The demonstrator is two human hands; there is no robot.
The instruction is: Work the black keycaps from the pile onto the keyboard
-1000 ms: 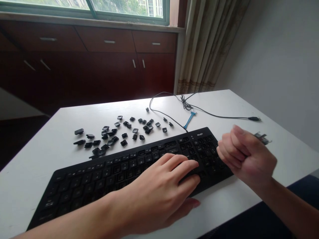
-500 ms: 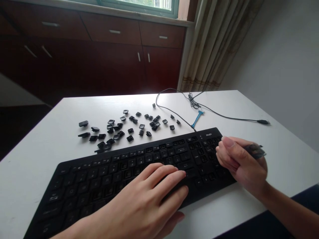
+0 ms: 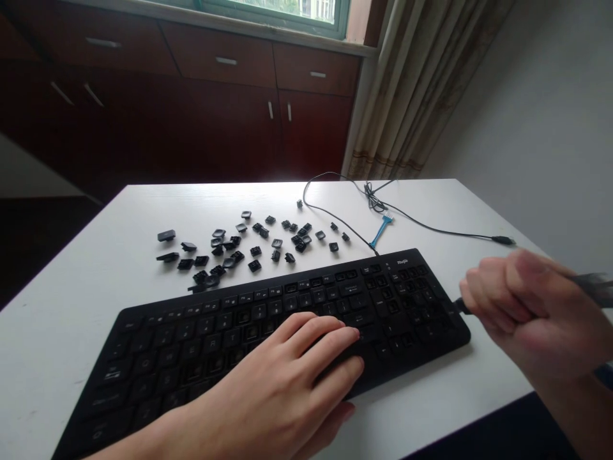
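Right hand (image 3: 531,313), fisted around a blurred dark tool (image 3: 591,285), has swung off the black plastic keyboard (image 3: 201,332); left hand (image 3: 287,383) still presses flat, steadying it.

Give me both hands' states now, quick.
Left hand: open, flat on the keyboard.
Right hand: closed in a fist around a blurred dark tool.
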